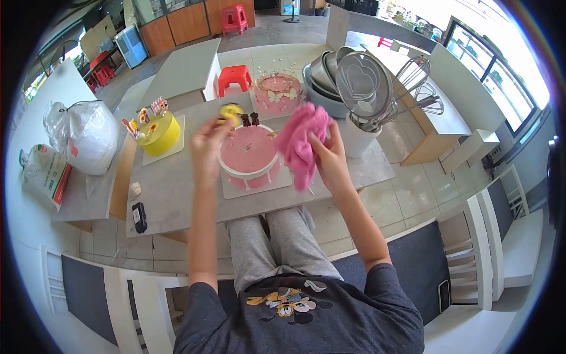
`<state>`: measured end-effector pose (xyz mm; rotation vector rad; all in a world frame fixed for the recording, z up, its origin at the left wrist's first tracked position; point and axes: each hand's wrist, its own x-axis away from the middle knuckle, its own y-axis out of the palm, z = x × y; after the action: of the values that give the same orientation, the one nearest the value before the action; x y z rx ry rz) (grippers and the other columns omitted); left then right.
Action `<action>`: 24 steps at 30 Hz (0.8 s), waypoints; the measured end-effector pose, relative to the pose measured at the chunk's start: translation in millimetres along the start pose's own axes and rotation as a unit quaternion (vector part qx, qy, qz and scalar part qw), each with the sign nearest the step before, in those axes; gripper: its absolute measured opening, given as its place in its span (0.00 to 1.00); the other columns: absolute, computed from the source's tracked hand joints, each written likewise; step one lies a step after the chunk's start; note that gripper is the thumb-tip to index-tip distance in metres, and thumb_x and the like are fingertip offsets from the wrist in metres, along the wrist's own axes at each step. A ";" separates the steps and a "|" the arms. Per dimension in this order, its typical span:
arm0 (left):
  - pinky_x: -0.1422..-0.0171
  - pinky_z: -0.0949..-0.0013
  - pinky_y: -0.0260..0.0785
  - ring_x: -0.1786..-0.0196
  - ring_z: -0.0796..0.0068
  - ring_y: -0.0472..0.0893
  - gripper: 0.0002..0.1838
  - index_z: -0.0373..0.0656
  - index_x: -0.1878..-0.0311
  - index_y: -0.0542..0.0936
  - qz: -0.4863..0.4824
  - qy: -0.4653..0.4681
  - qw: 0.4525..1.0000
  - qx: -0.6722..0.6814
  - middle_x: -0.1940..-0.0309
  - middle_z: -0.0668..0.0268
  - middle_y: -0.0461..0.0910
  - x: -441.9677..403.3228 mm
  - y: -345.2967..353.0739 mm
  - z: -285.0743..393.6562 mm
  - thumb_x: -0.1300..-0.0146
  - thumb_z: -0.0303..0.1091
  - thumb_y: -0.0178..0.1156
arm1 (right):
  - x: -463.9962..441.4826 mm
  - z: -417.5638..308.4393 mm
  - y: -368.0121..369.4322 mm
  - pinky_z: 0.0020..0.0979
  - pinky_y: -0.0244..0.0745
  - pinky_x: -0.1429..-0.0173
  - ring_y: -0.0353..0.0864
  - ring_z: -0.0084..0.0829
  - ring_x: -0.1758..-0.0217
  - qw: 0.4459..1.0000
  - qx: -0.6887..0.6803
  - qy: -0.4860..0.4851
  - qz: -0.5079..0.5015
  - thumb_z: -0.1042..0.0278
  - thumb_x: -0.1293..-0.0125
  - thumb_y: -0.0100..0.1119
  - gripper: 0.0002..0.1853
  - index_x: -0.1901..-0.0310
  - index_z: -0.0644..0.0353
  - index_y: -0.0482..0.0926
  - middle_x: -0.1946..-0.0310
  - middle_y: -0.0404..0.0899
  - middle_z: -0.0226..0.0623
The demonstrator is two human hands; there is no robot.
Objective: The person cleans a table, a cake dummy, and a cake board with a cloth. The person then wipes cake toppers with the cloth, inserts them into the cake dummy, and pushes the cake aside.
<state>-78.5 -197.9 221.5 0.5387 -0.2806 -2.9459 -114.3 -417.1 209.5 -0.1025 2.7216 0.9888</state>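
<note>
Above the left side of a pink cake (249,154) with white drips, my left hand (207,141) has its fingers closed on a small yellow decoration (230,112), blurred in part. My right hand (331,154) grips a crumpled pink cloth (303,144), held up to the right of the cake. Two small dark brown figures (250,119) stand at the cake's back edge. The cake rests on a white board (259,190) on the grey table (171,203).
A yellow cake (159,134) with toppers stands at the left, another pink cake (277,94) with butterflies behind. Metal bowls (324,76), a strainer (362,79) and a white utensil container (358,138) are at the right. A black device (140,218) lies near the front-left edge.
</note>
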 end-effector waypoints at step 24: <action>0.55 0.78 0.67 0.62 0.82 0.76 0.09 0.35 0.61 0.78 -0.115 -0.064 0.965 0.226 0.64 0.66 0.79 12.2 39.6 -23.4 0.46 0.25 0.60 | -27.6 33.5 -17.6 0.31 0.68 0.44 0.72 0.26 0.50 0.960 -0.166 0.208 -0.091 0.66 0.36 0.48 0.18 0.46 0.60 0.64 0.52 0.71 0.34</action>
<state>-77.5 -242.1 204.0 0.4556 -0.9863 -3.1483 -78.2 -409.6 180.6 -0.6794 2.7971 1.4988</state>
